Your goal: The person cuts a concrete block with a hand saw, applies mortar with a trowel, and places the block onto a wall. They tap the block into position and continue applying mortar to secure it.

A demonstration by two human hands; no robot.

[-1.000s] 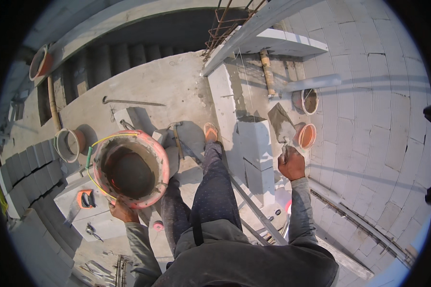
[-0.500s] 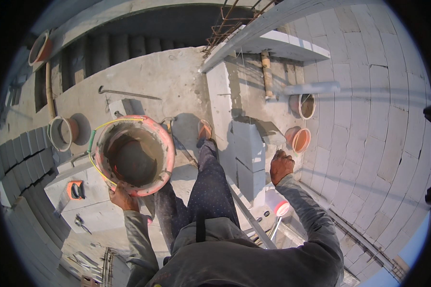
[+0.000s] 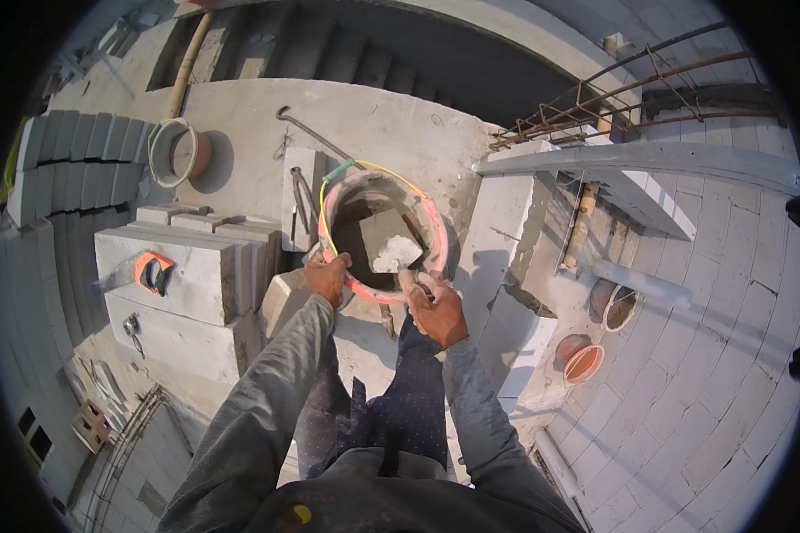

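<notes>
In front of my legs my left hand (image 3: pixel 327 281) grips the near left rim of a round pink bucket (image 3: pixel 435 226) with a yellow handle, green grip and grey mortar inside. My right hand (image 3: pixel 435 313) is closed on the handle of a trowel (image 3: pixel 384 233), whose broad blade, smeared with mortar, is down inside the bucket. Right of the bucket stands a low white block wall (image 3: pixel 485 233) with mortar along its edge. A hammer (image 3: pixel 386 320) is partly hidden below the bucket.
Block stacks (image 3: pixel 164 275) stand left, carrying an orange-handled tool (image 3: pixel 154 271). A bucket (image 3: pixel 203 155) and bent bar (image 3: pixel 316 133) lie beyond, near a stairwell (image 3: pixel 347 55). Rebar (image 3: pixel 658 71) and a metal beam (image 3: pixel 640 160) extend upper right. Two buckets (image 3: pixel 580 360) (image 3: pixel 620 305) sit beside the right wall.
The view has swung rightward across the scene. My left hand has brought the bucket centrally in front; my right hand has moved inward and up to it, putting the trowel blade inside.
</notes>
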